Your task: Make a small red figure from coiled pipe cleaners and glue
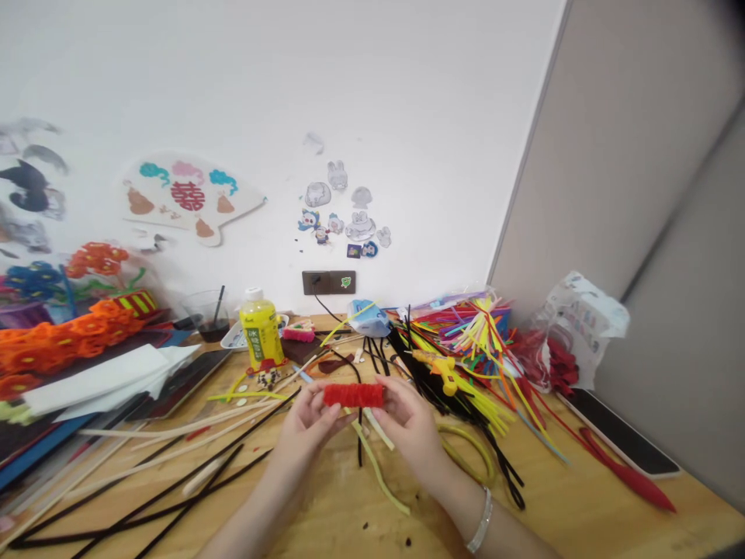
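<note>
A short red coil of fuzzy pipe cleaner (354,395) is held level above the wooden table (582,497), near its middle. My left hand (308,423) pinches the coil's left end and my right hand (407,419) pinches its right end. A black stem hangs down from the coil between the hands. A bracelet sits on my right wrist. Under the hands lie black and yellow-green pipe cleaners (378,473).
A heap of coloured pipe cleaners (471,341) lies at the right, a yellow bottle (261,334) behind the hands, orange fuzzy flowers (58,334) and white sheets (98,380) at the left. A white bag (576,326) and a red knife-shaped tool (628,473) sit far right.
</note>
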`<state>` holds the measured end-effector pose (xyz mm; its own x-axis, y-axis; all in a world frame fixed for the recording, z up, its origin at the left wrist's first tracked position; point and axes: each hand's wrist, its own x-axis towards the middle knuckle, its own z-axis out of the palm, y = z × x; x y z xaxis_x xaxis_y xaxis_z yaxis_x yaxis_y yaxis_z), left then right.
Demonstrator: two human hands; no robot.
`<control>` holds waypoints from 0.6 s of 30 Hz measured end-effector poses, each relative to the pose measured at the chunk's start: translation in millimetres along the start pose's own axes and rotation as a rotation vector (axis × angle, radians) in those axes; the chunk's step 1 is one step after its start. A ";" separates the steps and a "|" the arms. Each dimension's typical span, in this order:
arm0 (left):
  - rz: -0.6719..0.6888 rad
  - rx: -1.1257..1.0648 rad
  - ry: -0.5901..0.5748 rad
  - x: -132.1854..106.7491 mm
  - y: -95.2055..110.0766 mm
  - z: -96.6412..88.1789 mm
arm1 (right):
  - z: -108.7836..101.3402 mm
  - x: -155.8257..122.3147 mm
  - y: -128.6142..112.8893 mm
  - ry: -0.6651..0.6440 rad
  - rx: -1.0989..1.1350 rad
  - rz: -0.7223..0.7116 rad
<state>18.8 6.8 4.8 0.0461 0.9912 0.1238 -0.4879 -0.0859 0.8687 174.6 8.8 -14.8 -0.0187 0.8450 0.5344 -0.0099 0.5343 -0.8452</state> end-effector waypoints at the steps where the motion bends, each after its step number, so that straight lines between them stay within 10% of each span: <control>1: -0.020 0.002 0.009 -0.4 0.1 0.1 | -0.7 0.1 -0.7 0.001 0.000 -0.009; 18: -0.039 0.449 -0.245 -14.4 6.5 8.2 | -10.0 -2.4 -19.6 -0.208 -0.200 -0.177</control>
<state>22.1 -8.9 12.5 0.2860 0.9466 0.1489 -0.0619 -0.1368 0.9887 184.9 -3.5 0.5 -0.2384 0.7275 0.6434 0.1649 0.6832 -0.7114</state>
